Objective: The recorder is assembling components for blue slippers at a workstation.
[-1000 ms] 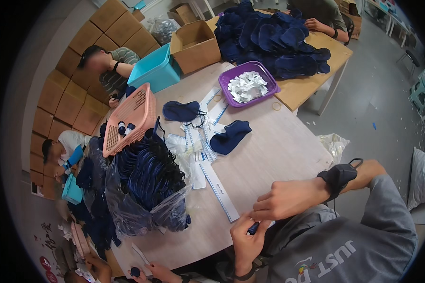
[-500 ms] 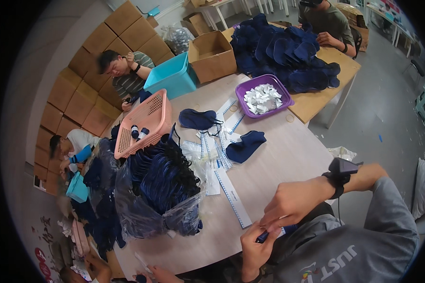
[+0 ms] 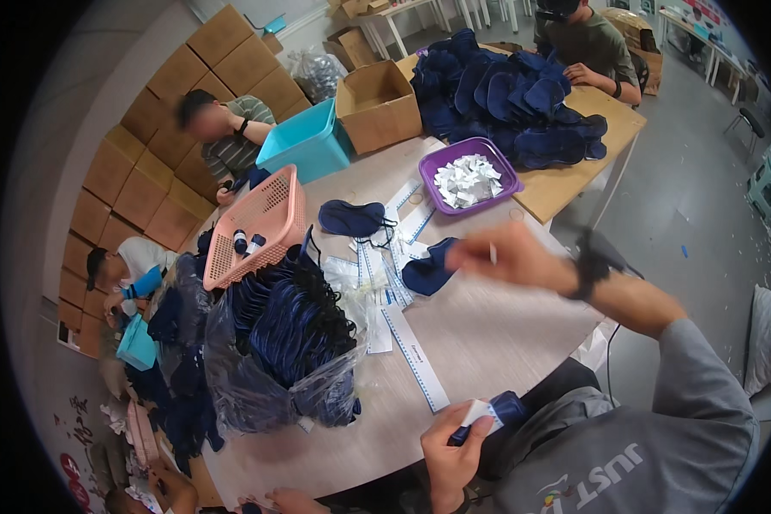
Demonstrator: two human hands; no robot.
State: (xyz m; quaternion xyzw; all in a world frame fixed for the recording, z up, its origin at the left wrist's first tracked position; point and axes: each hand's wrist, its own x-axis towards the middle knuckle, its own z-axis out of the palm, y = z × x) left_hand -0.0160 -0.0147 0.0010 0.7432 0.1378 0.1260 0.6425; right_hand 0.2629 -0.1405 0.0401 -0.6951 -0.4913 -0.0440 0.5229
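Observation:
My left hand, low at the table's front edge, grips a rolled navy eye mask with a white paper band around it. My right hand is raised over the table, its fingers smeared by motion, so what it holds, if anything, cannot be made out. Just left of it lies a loose navy eye mask, partly behind the fingertips. Beyond it stands a purple basket full of small white folded labels. A second flat eye mask with black straps rests farther left.
White strips with blue ruler markings lie across the table. A clear bag of stacked eye masks sits at left, beside a pink basket holding two rolled ones. Behind are a turquoise bin, a carton and a mask heap. Co-workers sit around.
My right hand has left the rolled eye mask and swung up and away over the table. My left hand keeps hold of the roll, whose white band now shows.

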